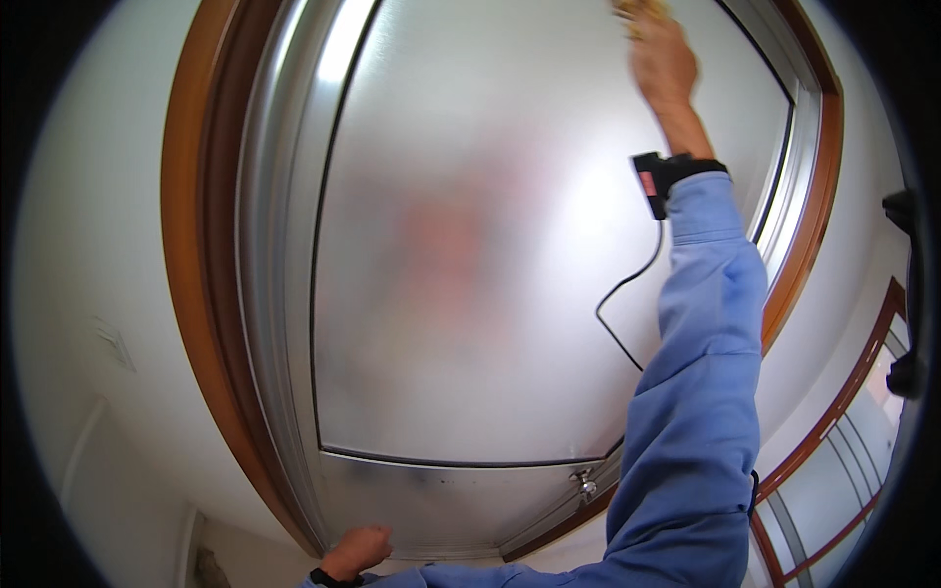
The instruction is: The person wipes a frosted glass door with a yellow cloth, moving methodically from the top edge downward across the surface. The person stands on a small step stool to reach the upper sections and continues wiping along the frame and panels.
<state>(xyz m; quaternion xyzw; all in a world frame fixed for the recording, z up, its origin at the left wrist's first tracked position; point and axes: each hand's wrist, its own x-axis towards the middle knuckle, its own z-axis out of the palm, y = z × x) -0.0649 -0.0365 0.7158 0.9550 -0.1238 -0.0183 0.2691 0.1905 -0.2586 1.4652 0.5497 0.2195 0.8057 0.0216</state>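
Observation:
My right hand [664, 66] is raised high to the upper right, its fingers closed around a yellowish cloth [641, 10] that the top edge partly cuts off. The cloth is up at the frosted glass panel [456, 397] of a metal-framed door; whether it touches the glass I cannot tell. A black strap with a small device [650, 184] circles that wrist, and a thin black cable [625, 280] runs down from it. Low in the view, my left hand [360, 551] is curled into a fist before the lower door panel [441, 503], with nothing visible in it.
A round metal doorknob [586, 483] projects from the door's lower right. Brown wooden casing [184, 184] surrounds the silvery frame [290, 294]. A wall switch [114, 344] is at left. Another brown-framed door with frosted panes [809, 507] stands at lower right.

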